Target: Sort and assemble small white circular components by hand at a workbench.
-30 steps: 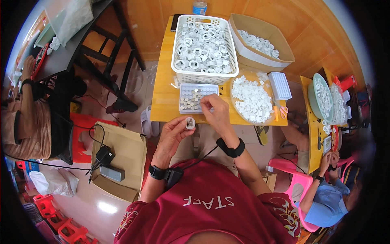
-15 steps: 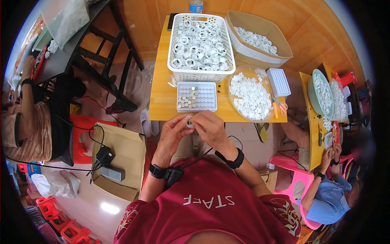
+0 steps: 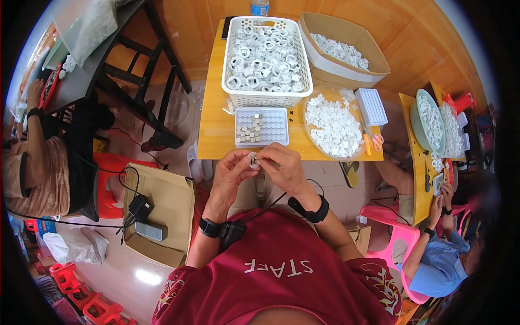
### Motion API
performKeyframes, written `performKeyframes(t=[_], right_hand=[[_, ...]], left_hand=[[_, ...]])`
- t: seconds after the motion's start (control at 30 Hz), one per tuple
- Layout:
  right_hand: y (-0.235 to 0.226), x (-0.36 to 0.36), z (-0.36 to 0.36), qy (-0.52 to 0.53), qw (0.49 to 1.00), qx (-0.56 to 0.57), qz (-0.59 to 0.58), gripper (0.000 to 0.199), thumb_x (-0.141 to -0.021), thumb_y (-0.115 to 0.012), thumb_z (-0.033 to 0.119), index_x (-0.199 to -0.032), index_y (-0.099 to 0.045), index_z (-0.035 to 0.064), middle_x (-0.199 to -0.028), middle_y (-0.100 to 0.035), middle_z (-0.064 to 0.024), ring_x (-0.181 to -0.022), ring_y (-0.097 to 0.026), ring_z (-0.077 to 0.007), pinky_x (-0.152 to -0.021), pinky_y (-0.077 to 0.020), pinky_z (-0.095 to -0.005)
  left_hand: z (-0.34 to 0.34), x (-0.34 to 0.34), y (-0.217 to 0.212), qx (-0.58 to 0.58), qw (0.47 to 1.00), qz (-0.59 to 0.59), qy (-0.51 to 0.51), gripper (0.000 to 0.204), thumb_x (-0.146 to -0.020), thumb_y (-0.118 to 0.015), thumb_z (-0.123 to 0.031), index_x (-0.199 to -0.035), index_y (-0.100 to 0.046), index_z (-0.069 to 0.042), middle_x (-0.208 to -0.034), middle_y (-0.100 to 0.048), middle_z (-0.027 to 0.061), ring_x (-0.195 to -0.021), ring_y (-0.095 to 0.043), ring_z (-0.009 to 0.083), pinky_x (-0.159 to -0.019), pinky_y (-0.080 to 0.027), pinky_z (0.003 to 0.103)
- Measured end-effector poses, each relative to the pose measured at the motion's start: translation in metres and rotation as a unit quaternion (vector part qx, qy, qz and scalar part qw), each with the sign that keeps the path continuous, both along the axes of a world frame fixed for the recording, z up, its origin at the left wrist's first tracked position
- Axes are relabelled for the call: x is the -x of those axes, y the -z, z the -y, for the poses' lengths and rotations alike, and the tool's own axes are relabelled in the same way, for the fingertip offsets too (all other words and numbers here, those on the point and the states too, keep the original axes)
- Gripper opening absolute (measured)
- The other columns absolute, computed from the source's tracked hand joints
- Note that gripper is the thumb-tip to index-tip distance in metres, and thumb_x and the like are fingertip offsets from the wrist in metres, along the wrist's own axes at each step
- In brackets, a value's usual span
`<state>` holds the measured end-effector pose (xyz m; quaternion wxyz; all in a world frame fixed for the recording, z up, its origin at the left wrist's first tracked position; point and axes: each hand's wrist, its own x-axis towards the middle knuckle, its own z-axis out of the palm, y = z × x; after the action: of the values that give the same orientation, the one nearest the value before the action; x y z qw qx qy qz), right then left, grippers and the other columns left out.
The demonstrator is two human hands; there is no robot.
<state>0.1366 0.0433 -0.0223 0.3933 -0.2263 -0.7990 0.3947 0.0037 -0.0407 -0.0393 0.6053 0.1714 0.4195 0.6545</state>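
Just off the table's near edge, my left hand [image 3: 230,169] pinches a small white ring-shaped plastic part [image 3: 252,157] between thumb and fingers. My right hand [image 3: 284,167] is closed at the part's right side, its fingertips against it. Whether a smaller piece sits between the right fingertips cannot be made out. Right beyond both hands lies a clear-white compartment tray [image 3: 276,142], with several round silvery discs [image 3: 248,133] in its left and middle pockets. Behind it stands a white perforated basket [image 3: 265,101] heaped with similar white ring parts [image 3: 265,62].
On the yellow table [image 3: 214,108] are a round plate of white pieces [image 3: 332,127], a second tray [image 3: 372,107], scissors [image 3: 377,142] and a cardboard box [image 3: 338,73]. An open carton [image 3: 179,203] with a black adapter lies at left. Co-workers sit at both sides.
My right fingertips have shifted slightly up and left over the ring part, covering more of it. The left hand keeps its pinch. The view has tilted very slightly.
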Motion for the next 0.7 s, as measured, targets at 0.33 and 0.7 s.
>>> performKeyframes(t=[0.33, 0.7], right_hand=[[0.004, -0.005, -0.003, -0.029, 0.992, 0.122, 0.013, 0.011, -0.072, -0.06, -0.001, -0.083, -0.061, -0.0002, -0.074, -0.054, -0.0094, -0.063, -0.055, -0.0212, -0.055, -0.0431, -0.029], [0.018, -0.004, 0.007, -0.012, 0.986, 0.162, -0.04, 0.007, -0.076, -0.06, 0.0, -0.083, -0.06, -0.0002, -0.075, -0.051, -0.0048, -0.066, -0.051, -0.0115, -0.058, -0.042, -0.0219]], left_hand=[[-0.003, -0.003, 0.0, -0.002, 0.998, -0.058, 0.004, 0.016, -0.086, -0.056, -0.011, -0.099, -0.057, -0.002, -0.092, -0.061, 0.0063, -0.077, -0.061, 0.0128, -0.067, -0.053, 0.024], [-0.001, -0.007, 0.005, -0.005, 1.0, -0.023, -0.003, 0.019, -0.089, -0.051, -0.013, -0.103, -0.056, -0.001, -0.091, -0.061, 0.0067, -0.077, -0.06, 0.0126, -0.068, -0.052, 0.024]])
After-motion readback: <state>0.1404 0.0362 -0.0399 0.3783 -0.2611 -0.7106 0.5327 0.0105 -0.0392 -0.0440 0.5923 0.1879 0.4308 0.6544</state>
